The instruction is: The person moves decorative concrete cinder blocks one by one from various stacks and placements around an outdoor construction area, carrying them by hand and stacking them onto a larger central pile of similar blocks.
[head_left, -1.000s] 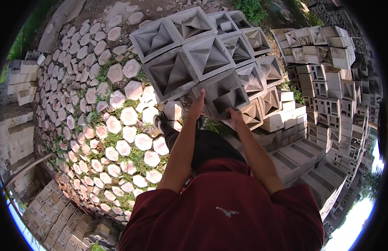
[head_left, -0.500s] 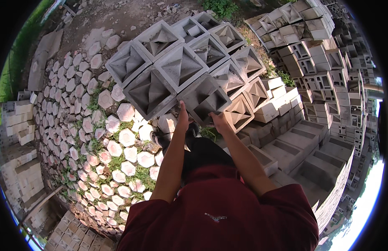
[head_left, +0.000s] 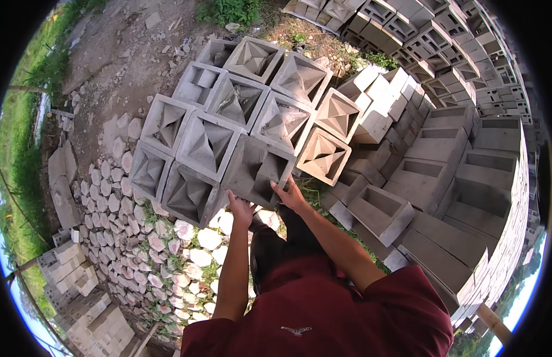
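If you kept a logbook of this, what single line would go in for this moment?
left hand: on block's lower edge | right hand: on same grey patterned block | block: in stacked row | ground: hexagonal pavers

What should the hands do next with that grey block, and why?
Probably nudge the grey block a little further in and then let go. Both the left hand and the right hand grip its near lower edge, and it already sits in line with the row of patterned blocks, beside the tan block. Whether it rests fully cannot be told.
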### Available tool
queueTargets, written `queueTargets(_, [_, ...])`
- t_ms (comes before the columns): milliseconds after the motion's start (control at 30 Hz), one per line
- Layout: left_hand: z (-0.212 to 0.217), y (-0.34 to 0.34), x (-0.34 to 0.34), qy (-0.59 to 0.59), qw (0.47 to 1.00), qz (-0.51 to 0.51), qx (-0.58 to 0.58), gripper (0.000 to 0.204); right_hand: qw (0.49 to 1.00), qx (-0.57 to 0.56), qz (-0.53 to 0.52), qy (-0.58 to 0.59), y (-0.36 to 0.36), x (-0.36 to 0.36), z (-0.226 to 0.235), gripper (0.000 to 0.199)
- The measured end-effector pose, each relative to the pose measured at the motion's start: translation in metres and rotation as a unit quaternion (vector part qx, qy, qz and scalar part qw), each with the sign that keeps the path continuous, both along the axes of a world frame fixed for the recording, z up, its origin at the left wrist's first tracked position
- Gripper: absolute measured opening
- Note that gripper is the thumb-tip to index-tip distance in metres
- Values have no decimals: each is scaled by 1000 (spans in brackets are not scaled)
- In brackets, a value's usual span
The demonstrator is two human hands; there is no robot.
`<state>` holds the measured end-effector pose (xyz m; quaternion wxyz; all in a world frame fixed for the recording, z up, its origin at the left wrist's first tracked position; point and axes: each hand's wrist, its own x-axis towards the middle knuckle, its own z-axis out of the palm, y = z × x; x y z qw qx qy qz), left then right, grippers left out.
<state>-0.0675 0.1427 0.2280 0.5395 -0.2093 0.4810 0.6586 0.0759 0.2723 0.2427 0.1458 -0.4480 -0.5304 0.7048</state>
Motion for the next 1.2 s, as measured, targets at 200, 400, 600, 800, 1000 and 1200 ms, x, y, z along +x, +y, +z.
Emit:
queueTargets(200, [-2, 13, 9, 21, 997, 76, -14, 85, 997, -73, -11, 15, 5, 3, 10, 86])
queueTargets(400, [-11, 24, 15, 67, 990, 118, 26, 84, 986, -142, -53, 69, 9, 14, -5, 86])
queueTargets(600, [-28, 50, 24, 119, 968, 220, 7, 87, 986, -165, 8, 34, 18, 15, -14, 62])
queueTargets(800, [-28, 55, 24, 121, 967, 225, 17, 88, 977, -195, 6, 84, 23, 14, -17, 78])
queueTargets(1000, [-30, 56, 22, 178, 963, 201, -4, 88, 992, -104, 49, 50, 17, 17, -41, 80])
queueTargets(1200, [-25, 58, 25, 149, 965, 216, 24, 86, 991, -125, 50, 24, 20, 17, -25, 79])
